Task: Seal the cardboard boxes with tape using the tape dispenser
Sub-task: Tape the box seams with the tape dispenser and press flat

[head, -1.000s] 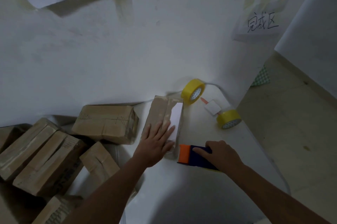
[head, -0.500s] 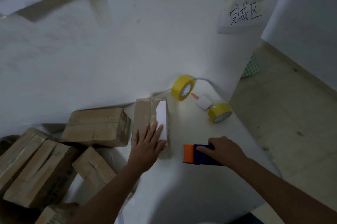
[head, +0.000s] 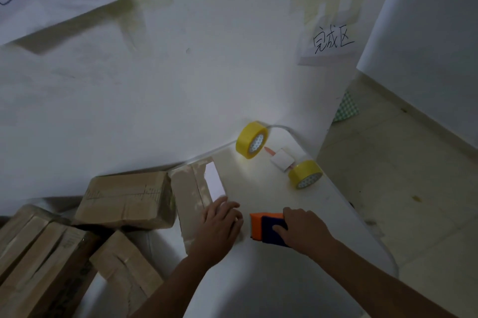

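A long cardboard box [head: 191,188] with a white label lies on the white table [head: 261,188], its far end against the wall. My left hand [head: 219,227] lies on the box's near right corner, fingers bent over its right edge. Just right of it, my right hand [head: 302,229] grips an orange and dark blue tape dispenser [head: 266,227] that sits on the table, a small gap away from the box.
Two yellow tape rolls [head: 252,139] [head: 305,174] and a small white card [head: 282,160] sit at the table's far right. Several cardboard boxes [head: 126,202] are piled at the left. The table's right edge drops to a tiled floor [head: 403,201].
My left hand slid from the box's top to its near right corner. The right hand stays on the dispenser close beside the box. The camera tilted.
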